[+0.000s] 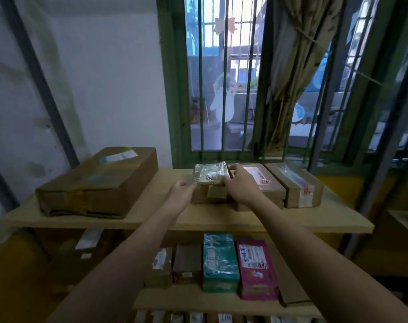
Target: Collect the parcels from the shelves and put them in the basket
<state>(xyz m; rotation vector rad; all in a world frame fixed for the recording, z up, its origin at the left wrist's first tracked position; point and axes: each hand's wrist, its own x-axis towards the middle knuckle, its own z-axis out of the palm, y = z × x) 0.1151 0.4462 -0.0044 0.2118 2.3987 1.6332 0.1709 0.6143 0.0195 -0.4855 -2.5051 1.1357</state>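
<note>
Head view, clear-wrapped parcel (210, 174) between both hands' grip

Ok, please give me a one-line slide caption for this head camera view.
Both hands, left and right, grasp a stacked small parcel on the top shelf.

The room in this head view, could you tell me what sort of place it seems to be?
Probably a small parcel storeroom or pickup point. Labelled cardboard boxes, such as the large box, sit on a wooden shelf, wrapped parcels like the pink parcel fill the shelf below, and a barred window stands behind.
</note>
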